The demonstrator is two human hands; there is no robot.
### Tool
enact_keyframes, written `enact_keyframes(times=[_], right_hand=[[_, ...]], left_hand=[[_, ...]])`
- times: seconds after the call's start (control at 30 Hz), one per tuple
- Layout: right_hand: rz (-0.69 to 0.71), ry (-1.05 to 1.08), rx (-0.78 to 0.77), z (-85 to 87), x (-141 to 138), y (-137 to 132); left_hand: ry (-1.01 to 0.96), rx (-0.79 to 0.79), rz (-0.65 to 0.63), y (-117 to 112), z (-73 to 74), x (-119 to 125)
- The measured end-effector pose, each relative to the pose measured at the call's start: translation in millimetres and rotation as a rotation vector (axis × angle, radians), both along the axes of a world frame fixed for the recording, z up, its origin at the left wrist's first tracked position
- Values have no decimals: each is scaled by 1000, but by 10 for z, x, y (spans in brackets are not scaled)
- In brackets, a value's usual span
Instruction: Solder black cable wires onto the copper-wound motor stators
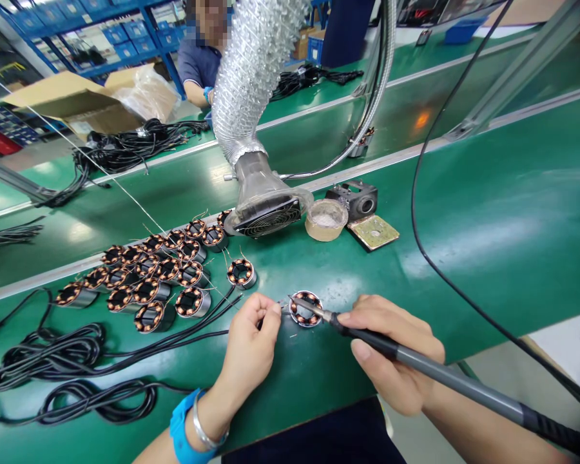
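Note:
My right hand (399,351) is closed around a soldering iron (415,361), its tip slanting over the left rim of a stator (306,309) with copper windings. That stator lies on the green bench just in front of both hands. Between thumb and forefinger, my left hand (254,341) pinches the end of a black cable (217,333), close to the stator's left side. Fine wire ends show at those fingertips, and the iron's tip is right beside them; whether it touches them I cannot tell. Left of my hand stands another stator (241,274) with loose wire ends.
Several more stators (147,290) stand grouped at the left, with coiled black cables (67,354) nearer me. A fume extraction nozzle (268,203) hangs above the bench. Behind the work are a round tin (326,219), an iron stand (355,200) and a sponge pad (374,232). A person (203,58) sits opposite.

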State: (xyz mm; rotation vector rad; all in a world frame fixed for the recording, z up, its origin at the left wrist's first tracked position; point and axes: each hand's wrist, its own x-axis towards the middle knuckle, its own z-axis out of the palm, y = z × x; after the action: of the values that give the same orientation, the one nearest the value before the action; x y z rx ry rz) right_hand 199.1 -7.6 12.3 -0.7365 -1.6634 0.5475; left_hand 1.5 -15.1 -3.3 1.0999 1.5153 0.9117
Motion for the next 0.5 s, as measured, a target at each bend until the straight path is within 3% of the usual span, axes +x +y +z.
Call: enact_keyframes(times=[0.13, 0.27, 0.43, 0.5], right_hand=[[5, -3, 19, -39, -9, 47], [74, -147, -8, -120, -87, 175], [155, -325, 121, -178, -234, 320], [128, -333, 160, -166, -253, 322]], left_hand=[[-32, -27, -39, 4, -11, -26], [-84, -64, -151, 6, 1, -84], [-128, -57, -243, -11, 9, -137], [-145, -55, -257, -16, 1, -146]])
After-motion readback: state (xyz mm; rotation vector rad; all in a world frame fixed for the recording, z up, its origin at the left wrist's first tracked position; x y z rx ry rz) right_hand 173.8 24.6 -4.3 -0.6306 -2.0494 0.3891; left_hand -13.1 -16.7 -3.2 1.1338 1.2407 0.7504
